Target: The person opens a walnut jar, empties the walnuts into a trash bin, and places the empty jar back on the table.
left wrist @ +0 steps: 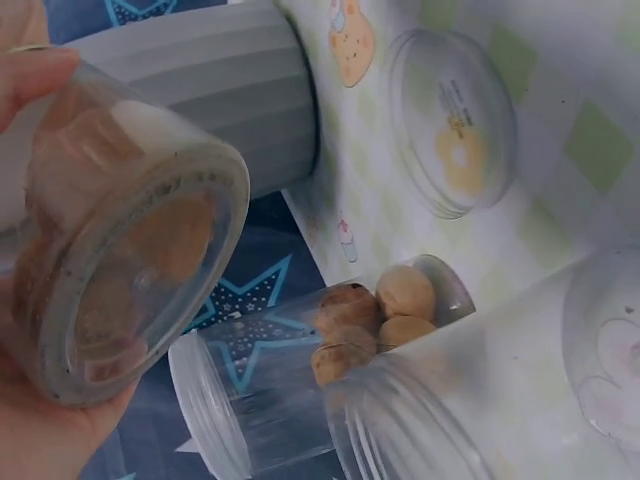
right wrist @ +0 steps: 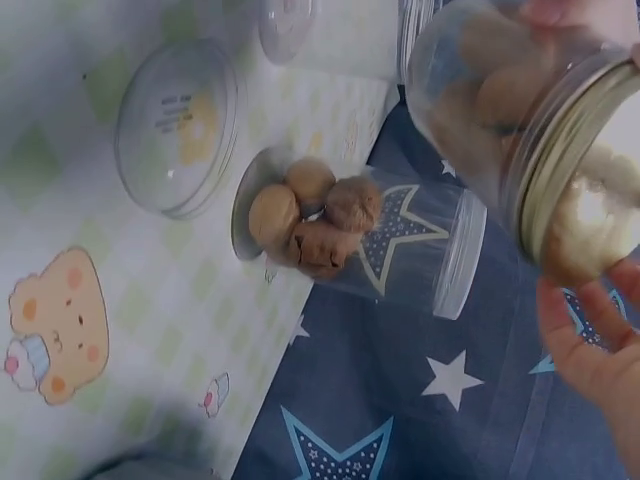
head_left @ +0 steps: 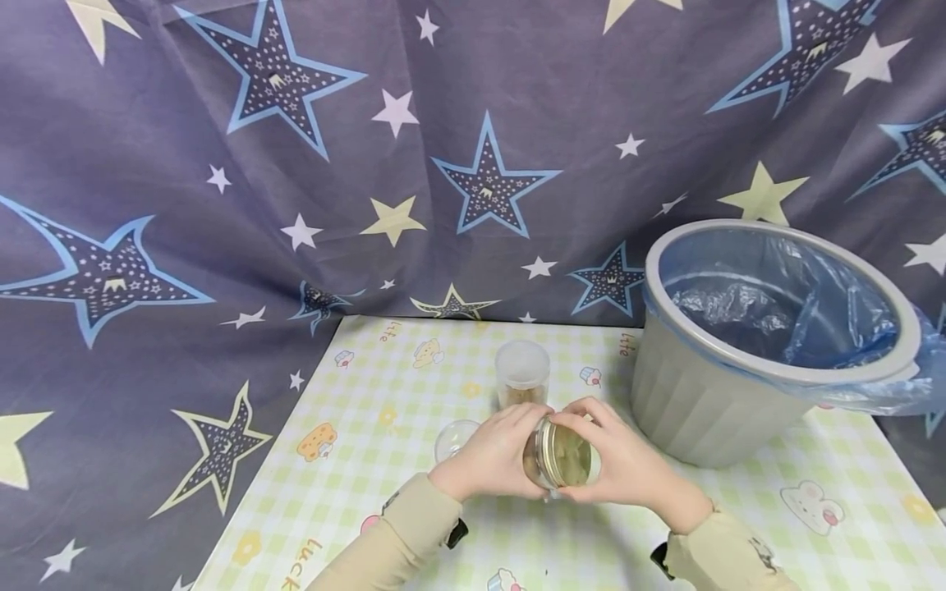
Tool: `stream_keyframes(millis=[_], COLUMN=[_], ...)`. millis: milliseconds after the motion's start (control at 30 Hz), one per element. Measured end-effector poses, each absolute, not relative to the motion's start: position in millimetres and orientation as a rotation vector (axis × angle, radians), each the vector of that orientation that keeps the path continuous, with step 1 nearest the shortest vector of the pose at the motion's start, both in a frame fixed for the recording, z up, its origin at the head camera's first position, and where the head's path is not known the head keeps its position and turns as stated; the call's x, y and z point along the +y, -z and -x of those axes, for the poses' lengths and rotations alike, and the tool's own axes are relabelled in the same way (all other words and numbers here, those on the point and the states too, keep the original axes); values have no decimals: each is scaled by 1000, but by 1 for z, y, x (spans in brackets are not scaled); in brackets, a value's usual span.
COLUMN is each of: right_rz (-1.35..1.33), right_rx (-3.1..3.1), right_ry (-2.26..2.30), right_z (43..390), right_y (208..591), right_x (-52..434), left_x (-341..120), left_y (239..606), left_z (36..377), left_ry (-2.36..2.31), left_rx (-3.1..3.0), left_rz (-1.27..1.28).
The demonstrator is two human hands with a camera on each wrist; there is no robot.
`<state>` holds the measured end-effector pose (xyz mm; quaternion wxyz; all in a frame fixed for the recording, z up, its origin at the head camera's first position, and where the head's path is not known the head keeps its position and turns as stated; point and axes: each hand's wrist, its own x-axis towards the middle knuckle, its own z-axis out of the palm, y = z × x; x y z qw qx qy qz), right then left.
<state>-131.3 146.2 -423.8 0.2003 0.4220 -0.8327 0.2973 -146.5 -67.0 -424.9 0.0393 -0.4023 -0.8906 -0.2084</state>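
Observation:
Between my hands in the head view is a clear jar [head_left: 532, 460], tilted sideways, its gold lid [head_left: 571, 455] facing right. My left hand [head_left: 497, 455] grips the jar's body, and the right hand [head_left: 628, 466] holds the lid by its rim. Brown rounded pieces [right wrist: 505, 95] show through the jar wall in the right wrist view. Just beyond the hands stands a second clear jar [head_left: 523, 373] with a whitish lid; round brown nuts, walnut-like, lie at its bottom [right wrist: 315, 215]. The lid appears on the held jar; whether it is loose I cannot tell.
A clear round lid [left wrist: 452, 125] lies flat on the checked tablecloth [head_left: 414, 394]. Another clear jar [left wrist: 520, 350], without a lid, stands near the held one, mostly hidden by the hands in the head view. At right is a grey bin [head_left: 687, 410] with a blue bag.

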Motion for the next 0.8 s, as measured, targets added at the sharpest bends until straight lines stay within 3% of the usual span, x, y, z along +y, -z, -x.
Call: stream_keyframes(millis=[267, 800], right_rz=[-1379, -1285], right_rx=[-2183, -2215], right_ry=[-714, -726], right_z=[133, 131], right_y=[421, 421], right_x=[148, 149], left_x=[-70, -72], left_y=[425, 426], left_z=[148, 147], left_ry=[711, 765], left_rx=[-2766, -2771], left_rz=[1271, 1226])
